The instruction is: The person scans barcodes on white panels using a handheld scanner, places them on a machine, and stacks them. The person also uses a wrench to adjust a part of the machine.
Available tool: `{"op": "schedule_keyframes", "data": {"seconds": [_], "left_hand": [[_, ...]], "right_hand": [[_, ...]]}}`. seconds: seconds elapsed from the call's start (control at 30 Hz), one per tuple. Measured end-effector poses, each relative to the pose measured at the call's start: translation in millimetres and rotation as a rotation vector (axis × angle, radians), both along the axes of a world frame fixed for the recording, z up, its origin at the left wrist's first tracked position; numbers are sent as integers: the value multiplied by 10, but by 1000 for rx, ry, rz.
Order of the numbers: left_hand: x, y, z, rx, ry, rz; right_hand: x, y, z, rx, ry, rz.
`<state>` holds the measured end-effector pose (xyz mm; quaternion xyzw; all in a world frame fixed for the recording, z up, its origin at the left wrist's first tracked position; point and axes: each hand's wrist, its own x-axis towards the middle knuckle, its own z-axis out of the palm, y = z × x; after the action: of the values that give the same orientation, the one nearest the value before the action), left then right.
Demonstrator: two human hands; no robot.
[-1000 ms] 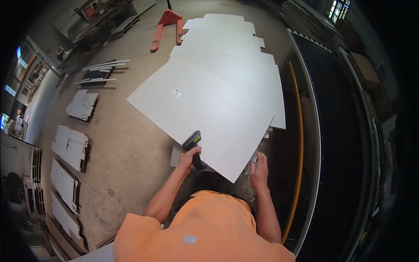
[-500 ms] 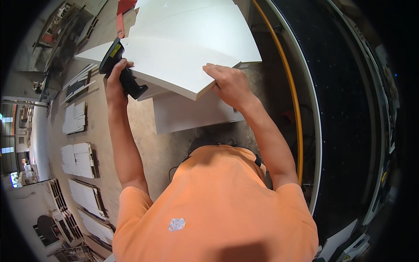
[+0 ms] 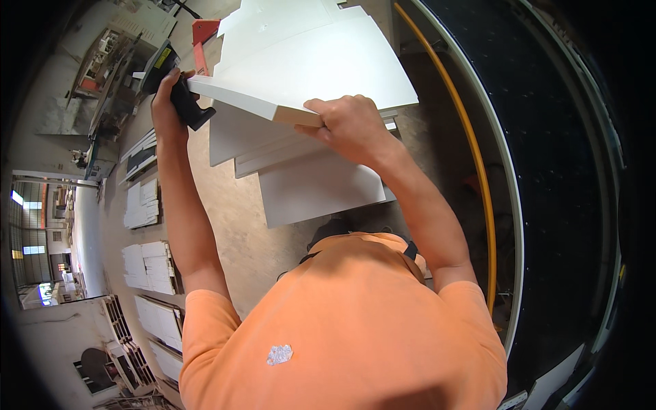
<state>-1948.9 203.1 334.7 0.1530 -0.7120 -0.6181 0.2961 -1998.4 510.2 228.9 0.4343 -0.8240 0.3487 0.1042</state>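
My left hand (image 3: 166,102) is closed round a black handheld barcode scanner (image 3: 186,102), its head up and its handle slanting down to the right. Behind the scanner runs a white panel (image 3: 236,98), tilted up so that its edge faces me. My right hand (image 3: 355,130) grips this panel at its near right corner, fingers curled over the edge. I cannot tell whether the left fingers also bear on the panel. Beneath and beyond lies a stack of large white panels (image 3: 321,58), with lower ones (image 3: 321,188) jutting out toward me.
A yellow rail (image 3: 471,164) and a long dark machine bed (image 3: 567,205) run along my right. Low stacks of white boards (image 3: 149,266) stand on the floor at left. A red metal part (image 3: 203,34) rises by the panel stack's far left.
The held panel has tipped from lying nearly flat to steeply tilted, showing its edge. My left hand has moved up and left with the scanner; my right hand has shifted slightly, still gripping the corner.
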Motion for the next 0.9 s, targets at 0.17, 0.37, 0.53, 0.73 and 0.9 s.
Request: {"op": "schedule_keyframes", "data": {"seconds": [0.17,0.37,0.53,0.73,0.9], "left_hand": [[-142,-39,86,-34,-41,-53],[-527,49,131,-68,-30,-91],[-777,172,20,-74,43,-219],[-935,227,12,-233,44,-256],[-878,167,23,-30,150,-503]], "right_hand": [[-14,7,-2,-79,-57,-40],[-239,70,140,-120,-252,-71],[-480,149,170,-156,-376,-103],[-585,181,136,-238,-468,-125],[-232,244,203,-224,-366,-256]]}}
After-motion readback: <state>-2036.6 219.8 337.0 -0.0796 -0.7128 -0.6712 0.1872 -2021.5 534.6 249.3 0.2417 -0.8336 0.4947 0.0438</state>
